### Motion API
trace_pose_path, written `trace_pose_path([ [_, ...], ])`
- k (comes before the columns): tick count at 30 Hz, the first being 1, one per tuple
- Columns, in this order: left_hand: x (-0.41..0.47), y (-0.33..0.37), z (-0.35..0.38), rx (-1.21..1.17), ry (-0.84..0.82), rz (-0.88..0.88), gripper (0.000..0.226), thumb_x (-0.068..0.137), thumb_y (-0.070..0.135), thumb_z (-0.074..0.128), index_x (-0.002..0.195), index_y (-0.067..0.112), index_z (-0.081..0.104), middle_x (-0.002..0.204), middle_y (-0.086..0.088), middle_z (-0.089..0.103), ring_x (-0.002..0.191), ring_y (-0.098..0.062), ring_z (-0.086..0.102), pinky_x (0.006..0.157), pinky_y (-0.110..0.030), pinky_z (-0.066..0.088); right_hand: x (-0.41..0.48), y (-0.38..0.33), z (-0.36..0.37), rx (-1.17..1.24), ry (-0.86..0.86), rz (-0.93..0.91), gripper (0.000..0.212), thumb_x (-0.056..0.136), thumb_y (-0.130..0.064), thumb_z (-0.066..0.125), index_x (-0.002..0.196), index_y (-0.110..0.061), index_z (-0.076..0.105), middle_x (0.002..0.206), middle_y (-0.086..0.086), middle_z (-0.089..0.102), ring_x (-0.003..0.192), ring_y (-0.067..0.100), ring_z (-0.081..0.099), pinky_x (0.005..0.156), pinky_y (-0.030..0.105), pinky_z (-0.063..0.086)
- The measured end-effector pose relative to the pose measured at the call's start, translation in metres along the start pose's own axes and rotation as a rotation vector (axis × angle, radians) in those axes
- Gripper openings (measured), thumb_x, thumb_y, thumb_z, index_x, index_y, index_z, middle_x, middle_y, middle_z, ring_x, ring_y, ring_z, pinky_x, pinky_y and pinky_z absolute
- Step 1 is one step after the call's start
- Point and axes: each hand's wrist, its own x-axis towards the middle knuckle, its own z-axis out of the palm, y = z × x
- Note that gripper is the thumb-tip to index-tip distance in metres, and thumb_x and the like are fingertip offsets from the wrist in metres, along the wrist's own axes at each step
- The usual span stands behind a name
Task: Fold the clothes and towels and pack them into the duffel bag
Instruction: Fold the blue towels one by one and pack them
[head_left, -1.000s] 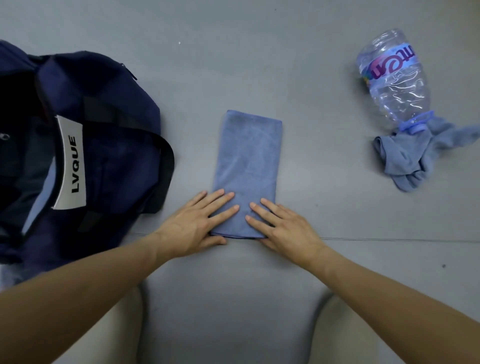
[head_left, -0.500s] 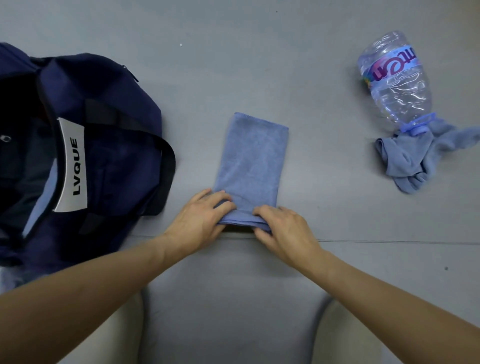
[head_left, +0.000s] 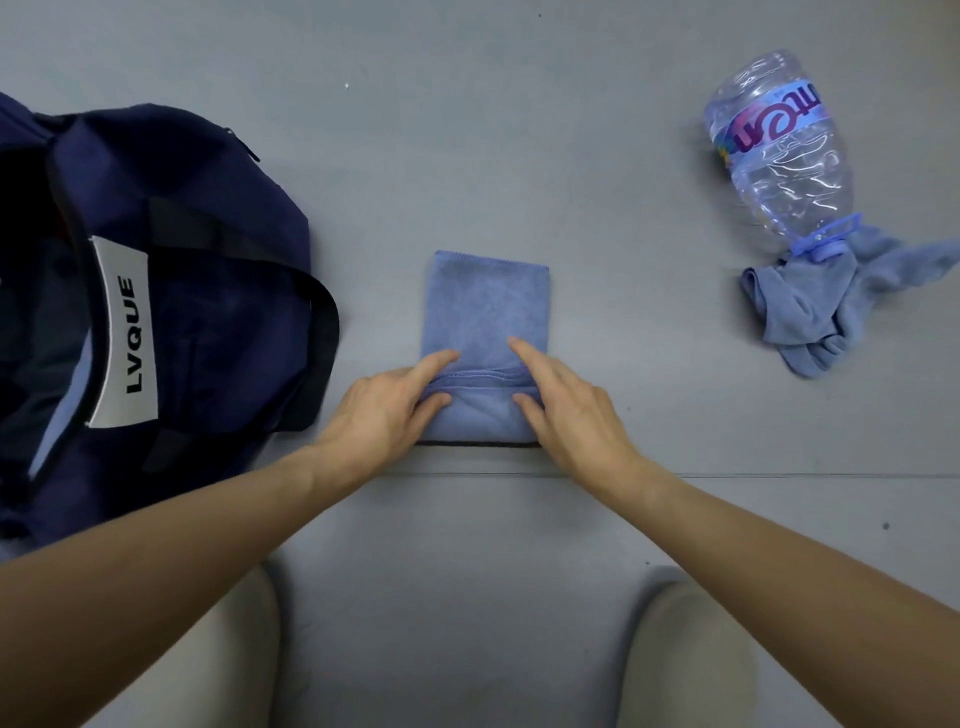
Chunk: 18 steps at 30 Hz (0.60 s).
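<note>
On the grey floor (head_left: 467, 130), at the left, the dark blue duffel bag (head_left: 218, 218), lying open, with a white label (head_left: 124, 332) facing up and something light blue visible inside. At the far right, well apart from the bag, a clear plastic bottle (head_left: 779, 156) on its side, with the cap end against a crumpled blue cloth (head_left: 810, 306), not yet folded. In the middle, between bag and bottle, the blue towel (head_left: 485, 306), already narrowed to a strip, flat on the floor, with the near end turned up and over. Left hand (head_left: 384, 405) and right hand (head_left: 566, 410) at the two near corners, each pinching the hemmed edge between thumb and stretched index finger, with nothing else held. Judged as the middle of the last fold of this piece. To do it well: carry both corners forward at the same speed, lay the hem exactly on the far edge, match the side edges, then press flat from the crease outward. Avoid pulling sideways, because of probable sliding and skewing of soft cloth on a smooth floor.
</note>
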Motion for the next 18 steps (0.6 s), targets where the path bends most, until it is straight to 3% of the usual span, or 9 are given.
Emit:
trace_pose_path([
  [2, 0.003, 0.003, 0.002, 0.035, -0.008, -0.003, 0.052, 0.101, 0.040, 0.052, 0.150, 0.034, 0.038, 0.130, -0.003, 0.064, 0.109, -0.036, 0.063, 0.086, -0.044, 0.052, 0.004, 0.005, 0.004, -0.215, 0.055, -0.137, 0.062, 0.093, -0.016, 0.061, 0.150, -0.029, 0.040, 0.155, 0.006, 0.040, 0.103, 0.037, 0.064, 0.079, 0.047, 0.056],
  [4, 0.007, 0.005, 0.005, 0.076, -0.002, -0.010, 0.053, 0.100, 0.041, 0.053, 0.150, 0.033, 0.038, 0.128, -0.001, 0.061, 0.103, -0.036, 0.064, 0.082, -0.044, 0.052, 0.002, 0.014, 0.011, -0.399, 0.126, -0.319, 0.053, 0.088, -0.012, 0.065, 0.139, -0.022, 0.055, 0.154, 0.012, 0.042, 0.121, 0.037, 0.057, 0.097, 0.054, 0.049],
  [6, 0.010, 0.005, 0.007, 0.108, 0.017, -0.029, 0.052, 0.099, 0.039, 0.056, 0.148, 0.031, 0.042, 0.126, -0.002, 0.057, 0.095, -0.036, 0.065, 0.075, -0.044, 0.054, -0.005, 0.016, 0.018, -0.463, 0.129, -0.422, 0.041, 0.097, -0.029, 0.055, 0.136, -0.018, 0.058, 0.152, 0.011, 0.046, 0.139, 0.034, 0.044, 0.110, 0.056, 0.037],
  [8, 0.010, 0.002, 0.010, 0.162, 0.093, 0.070, 0.049, 0.096, 0.030, 0.060, 0.144, 0.025, 0.049, 0.132, -0.006, 0.055, 0.100, -0.036, 0.063, 0.077, -0.045, 0.055, -0.011, 0.017, 0.024, -0.495, 0.007, -0.382, 0.060, 0.100, -0.051, 0.039, 0.144, -0.014, 0.051, 0.153, 0.009, 0.046, 0.145, 0.031, 0.037, 0.115, 0.056, 0.033],
  [9, 0.009, -0.001, 0.013, 0.224, 0.152, 0.169, 0.047, 0.096, 0.023, 0.059, 0.143, 0.021, 0.051, 0.138, -0.010, 0.053, 0.110, -0.037, 0.061, 0.085, -0.047, 0.054, -0.012, 0.017, 0.025, -0.512, -0.059, -0.343, 0.070, 0.097, -0.058, 0.034, 0.149, -0.012, 0.046, 0.155, 0.008, 0.044, 0.147, 0.030, 0.034, 0.116, 0.056, 0.031],
  [11, 0.005, -0.006, 0.020, 0.343, 0.198, 0.397, 0.051, 0.096, 0.012, 0.051, 0.146, 0.015, 0.049, 0.151, -0.015, 0.046, 0.136, -0.037, 0.045, 0.109, -0.049, 0.040, -0.012, 0.021, 0.028, -0.524, -0.110, -0.309, 0.081, 0.093, -0.063, 0.038, 0.154, -0.009, 0.036, 0.159, 0.008, 0.037, 0.149, 0.027, 0.029, 0.118, 0.054, 0.028],
  [13, -0.001, -0.009, 0.027, 0.376, 0.162, 0.537, 0.054, 0.098, 0.016, 0.053, 0.150, 0.010, 0.043, 0.156, -0.014, 0.041, 0.146, -0.033, 0.034, 0.120, -0.048, 0.026, -0.010, 0.024, 0.029, -0.505, -0.098, -0.296, 0.084, 0.090, -0.060, 0.052, 0.155, -0.010, 0.034, 0.160, 0.007, 0.035, 0.149, 0.026, 0.030, 0.119, 0.052, 0.029],
  [16, -0.010, -0.021, 0.031, 0.338, 0.027, 0.470, 0.076, 0.093, 0.041, 0.064, 0.155, 0.010, 0.032, 0.159, -0.011, 0.035, 0.148, -0.028, 0.033, 0.121, -0.045, 0.023, -0.009, 0.026, 0.029, -0.473, -0.052, -0.310, 0.082, 0.088, -0.053, 0.062, 0.154, -0.011, 0.036, 0.158, 0.007, 0.038, 0.147, 0.026, 0.035, 0.117, 0.050, 0.032],
  [18, -0.010, -0.027, 0.028, 0.317, -0.032, 0.417, 0.083, 0.089, 0.044, 0.066, 0.157, 0.013, 0.029, 0.162, -0.008, 0.029, 0.149, -0.026, 0.030, 0.120, -0.046, 0.029, -0.008, 0.026, 0.027, -0.433, -0.046, -0.318, 0.078, 0.087, -0.048, 0.064, 0.152, -0.012, 0.040, 0.156, 0.006, 0.042, 0.144, 0.026, 0.039, 0.116, 0.049, 0.035],
])
